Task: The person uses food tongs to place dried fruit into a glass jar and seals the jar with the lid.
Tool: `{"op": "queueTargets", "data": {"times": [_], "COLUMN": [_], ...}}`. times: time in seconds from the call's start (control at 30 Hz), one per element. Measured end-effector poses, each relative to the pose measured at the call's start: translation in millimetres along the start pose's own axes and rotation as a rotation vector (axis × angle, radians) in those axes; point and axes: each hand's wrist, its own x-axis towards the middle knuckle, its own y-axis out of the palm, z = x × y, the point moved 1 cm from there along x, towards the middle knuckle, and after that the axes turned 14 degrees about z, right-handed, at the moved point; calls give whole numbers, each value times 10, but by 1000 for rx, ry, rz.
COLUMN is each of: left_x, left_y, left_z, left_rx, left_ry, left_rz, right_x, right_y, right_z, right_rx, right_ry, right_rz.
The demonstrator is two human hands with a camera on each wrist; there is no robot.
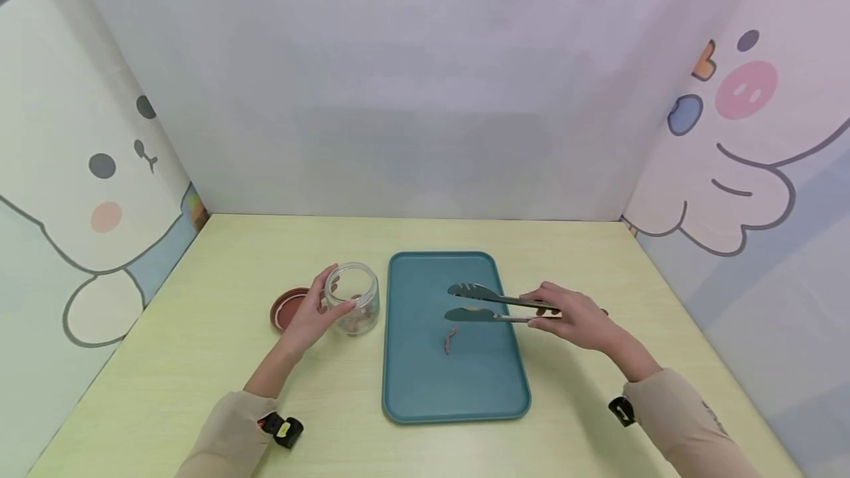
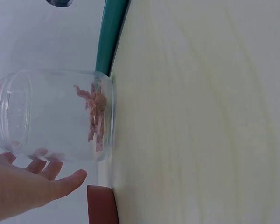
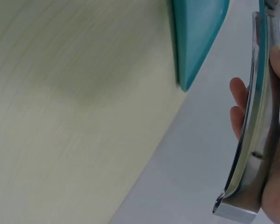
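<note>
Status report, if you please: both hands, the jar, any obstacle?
Left hand holding jar, reddish-brown strips inside. Right hand holding open tongs over tray. One strip on tray. No obstacle seen between tongs and strip.

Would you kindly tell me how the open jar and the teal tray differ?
The jar is see-through, while the tray is opaque teal. The jar is round and tall-sided; the tray is a low rectangle. The left hand grips the jar, whereas neither hand touches the tray. Both hold something brownish: a cluster of strips in the jar, a small sliver on the tray.
</note>
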Motion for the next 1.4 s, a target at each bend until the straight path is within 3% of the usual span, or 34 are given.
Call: {"op": "queueTargets", "data": {"times": [0.43,0.9,1.03,1.23,1.4], "left_x": [7,4,-19,-103,-114], "left_y": [3,3,14,53,57], "left_z": [14,-10,-78,-313,-332], "left_rx": [1,-20,-29,-26,-24], "left_ry": [0,-5,-6,-6,-12], "left_rz": [3,8,17,20,18], "right_x": [-138,-72,-69,-91,-115], "right_y": [66,196,219,248,289], "right_z": [-107,-185,-181,-167,-144], "right_rx": [-16,-43,-26,5,34], "right_ry": [57,62,53,65,57], "right_rz": [134,133,132,126,101]}}
